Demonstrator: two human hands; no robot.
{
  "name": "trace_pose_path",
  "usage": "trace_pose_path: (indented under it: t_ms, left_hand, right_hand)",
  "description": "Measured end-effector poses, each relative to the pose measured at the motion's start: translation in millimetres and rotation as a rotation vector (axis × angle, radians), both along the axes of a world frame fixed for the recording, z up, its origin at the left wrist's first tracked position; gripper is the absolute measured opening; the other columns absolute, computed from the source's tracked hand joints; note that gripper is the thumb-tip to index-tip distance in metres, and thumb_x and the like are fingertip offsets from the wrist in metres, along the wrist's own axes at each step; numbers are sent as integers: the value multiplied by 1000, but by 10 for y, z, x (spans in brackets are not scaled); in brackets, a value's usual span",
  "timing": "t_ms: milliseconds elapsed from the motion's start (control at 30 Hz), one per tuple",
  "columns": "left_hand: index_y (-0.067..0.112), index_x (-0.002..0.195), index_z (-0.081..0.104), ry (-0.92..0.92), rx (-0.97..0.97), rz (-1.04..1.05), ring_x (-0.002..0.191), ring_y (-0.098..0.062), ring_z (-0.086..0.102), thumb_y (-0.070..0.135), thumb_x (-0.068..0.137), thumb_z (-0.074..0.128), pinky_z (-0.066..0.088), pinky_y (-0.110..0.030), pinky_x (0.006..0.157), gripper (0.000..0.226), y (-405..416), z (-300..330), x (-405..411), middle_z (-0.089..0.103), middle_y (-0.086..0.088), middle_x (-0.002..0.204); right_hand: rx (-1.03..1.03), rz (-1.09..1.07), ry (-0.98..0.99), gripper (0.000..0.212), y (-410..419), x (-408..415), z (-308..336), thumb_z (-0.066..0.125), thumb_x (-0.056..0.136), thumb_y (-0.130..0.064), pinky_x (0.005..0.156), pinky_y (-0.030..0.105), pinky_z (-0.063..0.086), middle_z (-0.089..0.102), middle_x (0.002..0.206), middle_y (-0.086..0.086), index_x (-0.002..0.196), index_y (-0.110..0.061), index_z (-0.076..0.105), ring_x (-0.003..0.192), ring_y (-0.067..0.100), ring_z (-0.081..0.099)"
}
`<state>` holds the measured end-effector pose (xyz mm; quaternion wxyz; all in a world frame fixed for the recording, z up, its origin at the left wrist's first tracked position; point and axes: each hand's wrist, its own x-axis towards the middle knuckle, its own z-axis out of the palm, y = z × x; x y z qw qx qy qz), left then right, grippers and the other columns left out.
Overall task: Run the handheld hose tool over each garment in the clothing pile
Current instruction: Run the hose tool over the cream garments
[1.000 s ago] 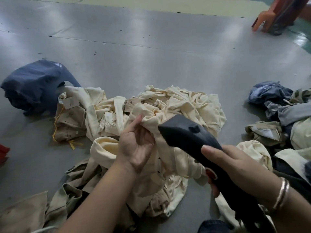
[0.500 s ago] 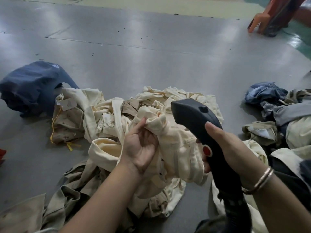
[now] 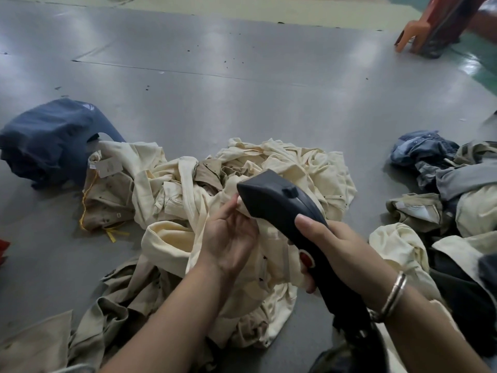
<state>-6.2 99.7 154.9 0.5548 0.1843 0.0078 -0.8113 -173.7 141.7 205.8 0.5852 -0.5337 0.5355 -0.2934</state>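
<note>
Right now the right hand [image 3: 341, 251] is wrapped firmly around the handle of the black hose tool [image 3: 282, 208], thumb laid along its top, a red button showing just under the palm. The tool's broad head tilts up and to the left, pressed against a bunched fold of the cream garment [image 3: 271, 265]. The left hand [image 3: 228, 238] holds that same fold, palm turned up toward the camera, fingertips [image 3: 234, 201] pinching the cloth right at the tool's nose. A metal bangle [image 3: 392, 297] sits on the right wrist. The garment is lifted off the clothing pile [image 3: 309, 168], a heap of cream and khaki pieces spread over the grey floor [image 3: 242, 90], straight ahead. One piece at the left carries a paper tag [image 3: 107, 166] and a yellow cord. A navy garment [image 3: 51, 138] lies beside it, touching the heap's left edge. Well apart on the right, a second heap [image 3: 443, 179] mixes denim, grey and cream.
</note>
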Motion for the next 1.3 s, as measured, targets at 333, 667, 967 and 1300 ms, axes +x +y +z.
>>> trace_pose_path:
  t_ms: [333,667,967,1300]
  left_hand:
    - [-8,116,58,-8,32,126,99,-30,67,16,84,51,49,-39,97,40,-104,41,124,67,-24,108]
    - [-1,117,60,-24,8,11,93,-23,70,20,88,47,53,-33,88,38,12,-26,29,70,-17,102]
    - [-4,120,57,-44,20,149,109,-27,63,15,79,53,50,-42,94,45,-110,-1,168,65,-20,116]
    - [0,101,67,-172,-29,-80,75,-24,68,16,77,55,56,-29,71,30,84,-113,-51,68,-15,88]
  right_hand:
    - [150,126,-61,67,-17,-210,13,66,59,-63,43,26,48,58,54,7,87,-2,61,44,23,57]
    - [-24,-2,-59,69,13,65,-24,64,65,-63,43,28,49,56,55,6,84,3,57,44,23,56]
    - [71,151,-74,86,-9,-211,2,71,53,-74,46,29,50,60,56,4,89,3,59,48,24,60]
    - [-116,-37,-154,44,3,-1,-4,62,64,-62,41,25,46,56,52,4,61,-18,64,43,23,57]
